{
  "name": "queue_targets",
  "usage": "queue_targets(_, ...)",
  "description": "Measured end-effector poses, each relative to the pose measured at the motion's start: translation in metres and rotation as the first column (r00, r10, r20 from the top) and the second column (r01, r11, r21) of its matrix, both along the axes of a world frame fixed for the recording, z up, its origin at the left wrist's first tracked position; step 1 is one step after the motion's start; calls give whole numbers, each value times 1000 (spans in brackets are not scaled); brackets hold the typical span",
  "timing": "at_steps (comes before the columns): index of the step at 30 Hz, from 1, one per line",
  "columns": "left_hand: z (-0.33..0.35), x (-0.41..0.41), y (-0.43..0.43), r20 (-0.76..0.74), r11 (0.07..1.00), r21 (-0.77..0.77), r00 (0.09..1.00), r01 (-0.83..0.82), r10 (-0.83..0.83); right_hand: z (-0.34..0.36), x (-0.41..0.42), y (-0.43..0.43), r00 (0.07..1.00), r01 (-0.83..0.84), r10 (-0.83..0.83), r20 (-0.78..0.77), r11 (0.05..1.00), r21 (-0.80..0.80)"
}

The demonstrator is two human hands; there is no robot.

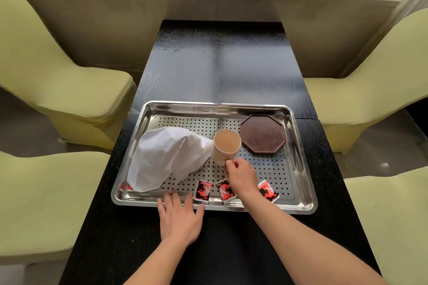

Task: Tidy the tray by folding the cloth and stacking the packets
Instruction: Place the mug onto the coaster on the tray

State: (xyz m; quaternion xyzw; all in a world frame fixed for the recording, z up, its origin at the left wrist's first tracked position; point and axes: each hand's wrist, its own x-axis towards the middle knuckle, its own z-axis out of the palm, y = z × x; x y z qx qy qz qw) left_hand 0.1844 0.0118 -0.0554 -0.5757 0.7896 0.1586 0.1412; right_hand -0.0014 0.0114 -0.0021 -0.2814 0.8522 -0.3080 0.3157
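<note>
Just beyond left fingers (pixel 177 202): cloth (pixel 166 159), packet (pixel 203 190); right hand (pixel 240 176) pinches cup (pixel 225 146).

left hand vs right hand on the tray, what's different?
The left hand lies flat, fingers straight and spread, holding nothing; the right hand has its fingers curled, gripping the cup at its near side. The left hand is at the near rim of the tray, beside the cloth; the right hand is farther in, over the packets. Both are bare and come in over the near end of the table.
</note>
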Motion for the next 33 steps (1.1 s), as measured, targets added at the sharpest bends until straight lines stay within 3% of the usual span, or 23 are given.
queue_targets(5,-2,-4,-2,11,999,17,1000,-28,28,13,-39,-2,997,81,-83,-10,993,-85)
queue_targets(16,-3,-9,-4,3,998,18,998,-67,67,13,-116,-25,977,134,-134,-168,991,-9)
queue_targets(25,-7,-22,-13,14,996,18,996,-89,89,-2,-132,-30,970,157,-144,-195,986,55)
queue_targets(33,-12,-23,-10,8,995,-18,996,-94,94,-10,-135,-31,960,187,-180,-216,982,12)
